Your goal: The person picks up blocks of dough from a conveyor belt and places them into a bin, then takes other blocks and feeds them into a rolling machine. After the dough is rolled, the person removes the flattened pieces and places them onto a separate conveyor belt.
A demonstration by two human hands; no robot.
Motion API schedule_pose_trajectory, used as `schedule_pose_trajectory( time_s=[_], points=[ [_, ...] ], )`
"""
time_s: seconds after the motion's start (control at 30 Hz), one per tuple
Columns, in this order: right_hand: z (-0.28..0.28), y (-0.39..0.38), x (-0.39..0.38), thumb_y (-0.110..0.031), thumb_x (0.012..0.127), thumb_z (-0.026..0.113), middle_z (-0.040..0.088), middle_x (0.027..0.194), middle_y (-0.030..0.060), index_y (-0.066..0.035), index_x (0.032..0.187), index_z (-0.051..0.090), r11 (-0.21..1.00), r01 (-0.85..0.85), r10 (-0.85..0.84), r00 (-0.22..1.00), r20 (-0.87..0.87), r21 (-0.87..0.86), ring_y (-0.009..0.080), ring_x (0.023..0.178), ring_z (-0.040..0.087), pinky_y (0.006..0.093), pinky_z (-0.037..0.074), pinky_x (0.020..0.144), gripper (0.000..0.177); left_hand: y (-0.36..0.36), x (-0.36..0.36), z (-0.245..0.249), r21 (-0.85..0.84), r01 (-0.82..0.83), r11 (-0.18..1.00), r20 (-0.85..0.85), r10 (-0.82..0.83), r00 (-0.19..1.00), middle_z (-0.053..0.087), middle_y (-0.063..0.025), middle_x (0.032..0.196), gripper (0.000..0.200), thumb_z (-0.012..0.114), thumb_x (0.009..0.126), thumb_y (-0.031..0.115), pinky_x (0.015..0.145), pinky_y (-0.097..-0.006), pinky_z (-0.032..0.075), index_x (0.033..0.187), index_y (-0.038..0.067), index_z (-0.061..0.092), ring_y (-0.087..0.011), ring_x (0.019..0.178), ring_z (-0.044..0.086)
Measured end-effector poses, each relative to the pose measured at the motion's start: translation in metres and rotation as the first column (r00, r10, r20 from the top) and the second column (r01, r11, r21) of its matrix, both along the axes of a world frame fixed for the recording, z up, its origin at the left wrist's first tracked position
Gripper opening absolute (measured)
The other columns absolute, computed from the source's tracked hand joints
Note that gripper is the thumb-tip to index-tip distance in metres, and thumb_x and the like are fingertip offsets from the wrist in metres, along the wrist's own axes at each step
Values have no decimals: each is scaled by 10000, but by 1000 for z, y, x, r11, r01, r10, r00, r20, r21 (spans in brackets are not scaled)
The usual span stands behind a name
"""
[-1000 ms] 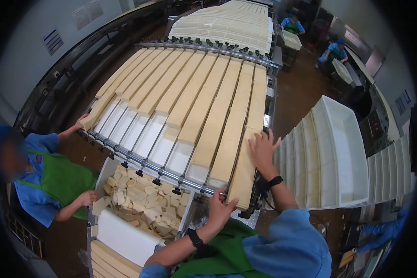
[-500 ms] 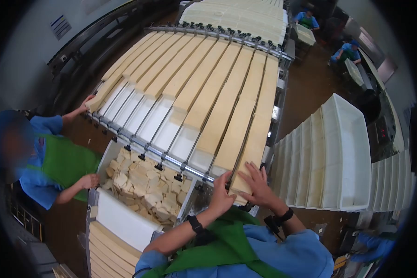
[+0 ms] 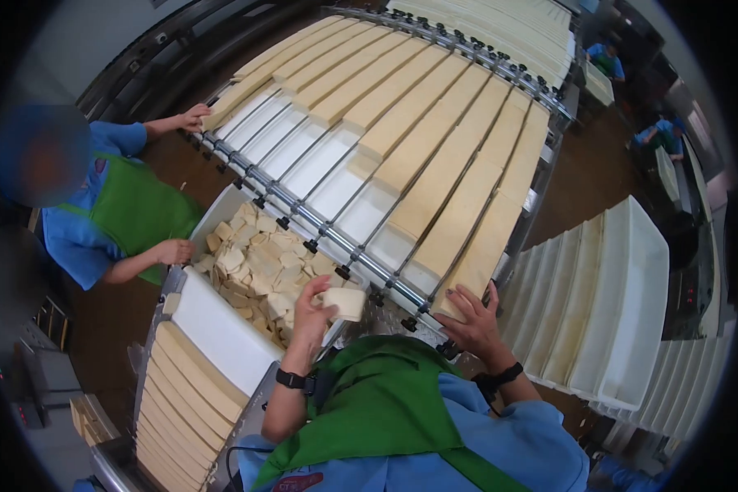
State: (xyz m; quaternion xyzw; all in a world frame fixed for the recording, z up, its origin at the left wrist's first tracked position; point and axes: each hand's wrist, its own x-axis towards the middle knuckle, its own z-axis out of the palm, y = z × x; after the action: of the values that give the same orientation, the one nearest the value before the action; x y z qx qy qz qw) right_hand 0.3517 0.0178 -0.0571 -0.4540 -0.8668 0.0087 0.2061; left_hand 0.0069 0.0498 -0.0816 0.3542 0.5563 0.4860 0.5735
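My left hand (image 3: pixel 310 318) grips a short, pale cream cut-off piece (image 3: pixel 344 304) between thumb and fingers. It is raised by the near-right edge of a white bin (image 3: pixel 211 215) full of broken cream pieces (image 3: pixel 258 266). My right hand (image 3: pixel 474 324) lies with spread fingers on the near end of a long cream strip (image 3: pixel 488 254) in the rightmost lane. Other long strips (image 3: pixel 418 115) lie side by side on the table, separated by thin metal rods. What the strips are made of cannot be told.
A metal rail (image 3: pixel 336 236) with black knobs runs along the table's near edge. At left, a co-worker (image 3: pixel 131 197) in a green apron touches a strip's end and the bin. White stacked trays (image 3: pixel 599 303) stand at right. More strips (image 3: pixel 184 394) lie at lower left.
My left hand has left the rightmost strip's end and moved left toward the bin, now with a short piece in it. My right hand stays at the strip's end. The view has shifted.
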Motion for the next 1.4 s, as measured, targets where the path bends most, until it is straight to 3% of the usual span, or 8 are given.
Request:
schedule_pose_trajectory(
  time_s=[0.17, 0.27, 0.3, 0.4, 0.63, 0.93, 1.13, 1.4],
  points=[
    [1, 2, -3, -221, 727, 745, 565, 1329, 31, -324, 1033, 738, 998, 12, -15, 999, 46, 57, 245, 1294, 516, 691, 176, 1110, 323, -16, -55, -63, -188, -448, 874, -174, 419, 891, 558, -109, 1235, 646, 636, 717, -148, 871, -323, 517, 1309, 99, 555, -210, 1088, 574],
    [-5, 2, -2, -194, 740, 720, 571, 1315, 42, -313, 1011, 740, 994, 8, -13, 999, 47, 105, 250, 1273, 533, 685, 179, 1115, 296, -25, -89, -115, -62, -411, 909, -518, 323, 792, 534, -149, 1212, 558, 709, 719, -23, 941, -384, 497, 1251, 85, 576, -309, 1103, 562],
    [-7, 4, -2, -183, 746, 710, 572, 1311, 46, -308, 1004, 741, 993, 2, -8, 999, 44, 120, 251, 1266, 539, 683, 180, 1116, 288, -27, -76, -79, -90, -379, 921, -795, 163, 585, 484, -217, 1269, 598, 752, 708, 60, 1010, -436, 446, 1271, 85, 551, -391, 1158, 526],
    [-1, 5, -3, -169, 761, 691, 570, 1312, 55, -297, 1004, 736, 996, -6, 0, 997, 72, 92, 253, 1261, 542, 681, 189, 1114, 278, -42, -70, -89, 68, -284, 956, -891, 187, 414, 443, -257, 1303, 624, 748, 707, 55, 1048, -460, 409, 1291, 89, 530, -451, 1215, 464],
    [-4, 6, -1, -148, 774, 690, 555, 1306, 60, -296, 1015, 734, 993, -25, 17, 997, 70, 115, 266, 1264, 532, 695, 198, 1106, 286, -71, -48, -87, -79, 96, 992, -924, -109, 367, 505, -235, 1284, 447, 744, 726, 57, 1043, -465, 436, 1158, 62, 628, -423, 1327, 431],
    [4, 5, -6, -164, 773, 692, 516, 1378, 54, -313, 1007, 740, 996, 12, -20, 997, 78, 93, 296, 1307, 488, 717, 180, 1107, 282, -80, -51, -92, -66, 372, 926, -956, -165, 242, 547, -190, 1258, 335, 701, 776, 65, 1124, -462, 377, 1106, 52, 643, -367, 1373, 415],
    [3, 7, -5, -130, 741, 696, 504, 1422, 31, -298, 992, 763, 997, -11, -1, 988, 154, 74, 313, 1331, 472, 699, 142, 1127, 309, -80, -46, -77, -61, 459, 886, -951, -191, 243, 558, -171, 1233, 324, 730, 783, 124, 1156, -465, 332, 1089, 62, 646, -367, 1378, 405],
    [3, 12, 0, -191, 847, 594, 449, 1499, -23, -312, 1100, 726, 999, -41, 41, 962, 269, -3, 277, 1427, 366, 723, 87, 1130, 310, -78, -46, -77, -12, 440, 898, -958, -137, 253, 571, -151, 1226, 333, 757, 776, 151, 1127, -463, 356, 1067, 39, 639, -353, 1384, 401]
  ],
)
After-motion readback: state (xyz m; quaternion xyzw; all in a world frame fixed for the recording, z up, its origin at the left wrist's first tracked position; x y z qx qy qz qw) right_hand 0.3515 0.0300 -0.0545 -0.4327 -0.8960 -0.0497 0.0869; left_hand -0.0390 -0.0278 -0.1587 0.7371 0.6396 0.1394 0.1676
